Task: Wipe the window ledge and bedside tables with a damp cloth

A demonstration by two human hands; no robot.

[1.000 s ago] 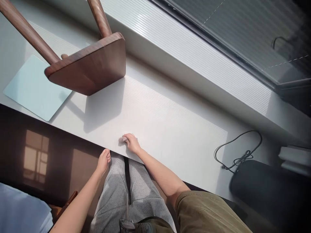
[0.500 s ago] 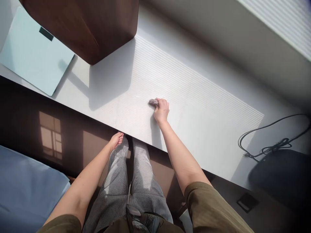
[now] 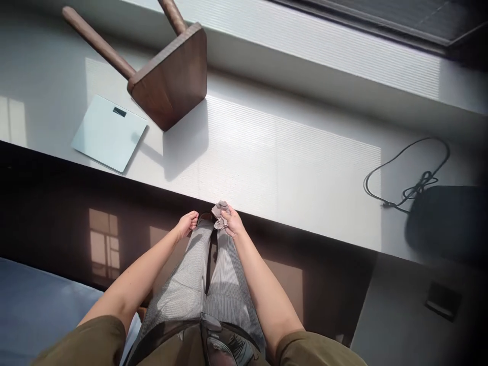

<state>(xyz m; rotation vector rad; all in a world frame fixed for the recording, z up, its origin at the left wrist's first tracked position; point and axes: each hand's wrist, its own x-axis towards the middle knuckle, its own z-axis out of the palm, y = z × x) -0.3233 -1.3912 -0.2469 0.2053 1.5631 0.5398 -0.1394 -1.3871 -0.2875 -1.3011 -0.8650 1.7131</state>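
Head view: a grey cloth (image 3: 220,214) is pinched into a bunch by the fingers of the right hand (image 3: 233,224) beside the counter (image 3: 290,173) edge; the left hand (image 3: 186,224) is loosely curled, empty.

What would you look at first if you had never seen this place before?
A dark wooden stool catches the eye first, tipped over at the left of the white ledge with its legs toward the window. Just below it sits a pale blue scale. Near the middle, the right hand holds a grey cloth, close to the left hand.
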